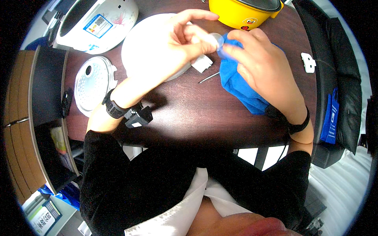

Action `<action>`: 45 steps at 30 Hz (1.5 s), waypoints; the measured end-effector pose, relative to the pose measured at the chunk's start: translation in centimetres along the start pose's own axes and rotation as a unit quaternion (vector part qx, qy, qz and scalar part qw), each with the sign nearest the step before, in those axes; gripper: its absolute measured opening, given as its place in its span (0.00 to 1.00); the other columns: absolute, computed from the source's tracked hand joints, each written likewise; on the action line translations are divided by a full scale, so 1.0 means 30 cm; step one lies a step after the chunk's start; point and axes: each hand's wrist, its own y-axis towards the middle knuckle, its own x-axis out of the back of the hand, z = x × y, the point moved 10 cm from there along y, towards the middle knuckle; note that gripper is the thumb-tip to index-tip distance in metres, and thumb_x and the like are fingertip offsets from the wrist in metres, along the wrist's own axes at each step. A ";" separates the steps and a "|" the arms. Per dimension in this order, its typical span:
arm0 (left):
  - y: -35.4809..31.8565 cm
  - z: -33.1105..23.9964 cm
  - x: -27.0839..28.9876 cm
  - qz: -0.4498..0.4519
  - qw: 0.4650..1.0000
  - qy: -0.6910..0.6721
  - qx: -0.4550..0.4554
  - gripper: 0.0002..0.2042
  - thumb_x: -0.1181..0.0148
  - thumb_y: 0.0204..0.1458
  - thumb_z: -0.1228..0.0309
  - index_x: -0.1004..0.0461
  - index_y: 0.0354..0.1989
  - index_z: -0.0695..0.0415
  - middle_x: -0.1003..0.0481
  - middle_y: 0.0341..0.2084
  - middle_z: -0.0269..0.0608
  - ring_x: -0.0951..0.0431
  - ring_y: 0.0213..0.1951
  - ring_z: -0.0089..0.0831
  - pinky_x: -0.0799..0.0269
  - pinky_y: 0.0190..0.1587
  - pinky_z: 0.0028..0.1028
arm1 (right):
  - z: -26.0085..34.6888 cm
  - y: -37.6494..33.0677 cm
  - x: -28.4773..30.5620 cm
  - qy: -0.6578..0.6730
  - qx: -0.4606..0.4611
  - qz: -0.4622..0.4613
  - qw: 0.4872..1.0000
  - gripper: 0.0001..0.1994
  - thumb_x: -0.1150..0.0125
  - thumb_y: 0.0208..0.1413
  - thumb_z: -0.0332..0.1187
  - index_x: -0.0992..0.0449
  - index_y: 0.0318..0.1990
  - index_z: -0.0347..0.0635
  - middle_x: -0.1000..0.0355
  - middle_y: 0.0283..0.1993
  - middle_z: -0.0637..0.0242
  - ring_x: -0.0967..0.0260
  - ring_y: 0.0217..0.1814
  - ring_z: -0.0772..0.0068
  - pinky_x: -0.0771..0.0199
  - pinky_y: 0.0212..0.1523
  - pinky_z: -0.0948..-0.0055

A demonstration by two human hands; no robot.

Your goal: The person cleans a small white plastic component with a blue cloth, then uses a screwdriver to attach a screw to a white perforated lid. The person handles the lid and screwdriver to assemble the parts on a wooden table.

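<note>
My left hand (pixel 185 45) pinches a small translucent round piece (pixel 217 38) between thumb and fingers. Close against it, my right hand (pixel 260 59) is closed on a blue cloth (pixel 240 84), which spreads down below the palm; the fingertips are a little blurred. Under my left hand lies a large white round lid (pixel 136 43). A small white block-like part (pixel 202 64) sits by the lid's right edge. Between that part and the cloth a thin metal rod (pixel 208 78) rests on the table, one end hidden.
A white rice cooker body (pixel 114 29) stands far left, above a perforated white inner lid (pixel 92 92). A yellow pot (pixel 236 13) is at the far edge. Right of the cloth lies a white plastic part (pixel 308 63). A black couch (pixel 344 86) borders the dark wooden table (pixel 177 122).
</note>
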 end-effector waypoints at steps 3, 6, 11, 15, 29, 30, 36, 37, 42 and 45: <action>0.025 -0.054 0.048 -0.021 0.999 -0.024 0.017 0.23 0.36 0.50 0.70 0.31 0.55 0.60 0.26 0.41 0.42 0.27 0.41 0.25 0.31 0.40 0.24 | 0.006 -0.023 -0.068 0.046 0.007 0.050 0.998 0.13 0.40 0.42 0.27 0.25 0.39 0.45 0.32 0.45 0.66 0.34 0.43 0.62 0.25 0.41 0.68; 0.020 -0.019 0.051 0.019 0.998 0.032 0.045 0.20 0.37 0.51 0.70 0.29 0.53 0.60 0.25 0.36 0.37 0.28 0.36 0.21 0.33 0.36 0.21 | -0.026 -0.021 -0.057 0.042 -0.026 0.059 0.997 0.13 0.42 0.43 0.27 0.25 0.40 0.45 0.32 0.45 0.65 0.34 0.46 0.59 0.26 0.45 0.66; 0.035 0.056 0.012 0.118 0.977 0.169 0.057 0.15 0.38 0.52 0.76 0.26 0.49 0.58 0.22 0.31 0.31 0.27 0.30 0.14 0.32 0.32 0.16 | -0.179 -0.049 0.039 -0.059 -0.120 0.033 0.990 0.15 0.44 0.45 0.24 0.25 0.44 0.46 0.31 0.46 0.65 0.32 0.49 0.58 0.26 0.46 0.63; 0.026 0.124 -0.034 0.205 0.959 0.185 0.067 0.10 0.39 0.53 0.75 0.25 0.44 0.60 0.23 0.31 0.31 0.25 0.37 0.18 0.29 0.41 0.19 | -0.330 -0.092 0.102 -0.123 -0.149 0.027 0.981 0.19 0.44 0.47 0.21 0.27 0.49 0.45 0.31 0.49 0.60 0.33 0.52 0.55 0.30 0.52 0.63; 0.015 0.167 0.023 0.164 0.943 0.288 0.042 0.07 0.39 0.51 0.75 0.24 0.38 0.63 0.24 0.26 0.32 0.27 0.26 0.17 0.31 0.29 0.19 | -0.149 -0.034 0.016 -0.013 -0.079 0.017 0.997 0.19 0.36 0.45 0.31 0.29 0.46 0.41 0.32 0.44 0.54 0.35 0.50 0.51 0.33 0.50 0.58; 0.015 0.169 0.021 0.168 0.941 0.290 0.044 0.07 0.39 0.51 0.75 0.24 0.37 0.63 0.24 0.25 0.32 0.28 0.23 0.16 0.32 0.26 0.19 | -0.107 -0.028 -0.019 0.026 -0.066 0.020 0.997 0.19 0.36 0.46 0.33 0.30 0.46 0.40 0.31 0.42 0.55 0.32 0.47 0.51 0.32 0.47 0.58; 0.018 0.236 0.042 0.180 0.949 0.221 0.138 0.06 0.39 0.51 0.72 0.23 0.33 0.62 0.25 0.21 0.33 0.29 0.18 0.18 0.33 0.21 0.19 | -0.073 -0.012 -0.311 0.211 -0.123 0.169 0.955 0.22 0.35 0.49 0.37 0.31 0.50 0.39 0.29 0.40 0.54 0.29 0.38 0.55 0.29 0.39 0.64; 0.011 0.239 0.046 0.176 0.949 0.216 0.144 0.06 0.39 0.52 0.71 0.23 0.32 0.62 0.25 0.20 0.33 0.29 0.18 0.18 0.33 0.21 0.19 | -0.074 0.012 -0.337 0.231 -0.124 0.185 0.947 0.22 0.36 0.48 0.39 0.31 0.49 0.39 0.28 0.41 0.51 0.28 0.40 0.51 0.28 0.41 0.60; 0.014 0.231 0.040 0.189 0.948 0.202 0.156 0.07 0.40 0.53 0.70 0.23 0.31 0.61 0.26 0.18 0.32 0.29 0.17 0.18 0.31 0.21 0.20 | -0.090 0.018 -0.386 0.229 -0.127 0.227 0.938 0.21 0.34 0.46 0.42 0.30 0.44 0.39 0.26 0.40 0.50 0.27 0.42 0.48 0.27 0.43 0.56; 0.017 0.256 0.046 0.189 0.953 0.180 0.154 0.07 0.40 0.54 0.70 0.23 0.30 0.61 0.26 0.19 0.32 0.29 0.17 0.18 0.31 0.20 0.21 | -0.121 0.025 -0.325 0.256 -0.169 0.200 0.930 0.21 0.30 0.42 0.44 0.29 0.36 0.39 0.26 0.30 0.55 0.26 0.33 0.56 0.28 0.34 0.63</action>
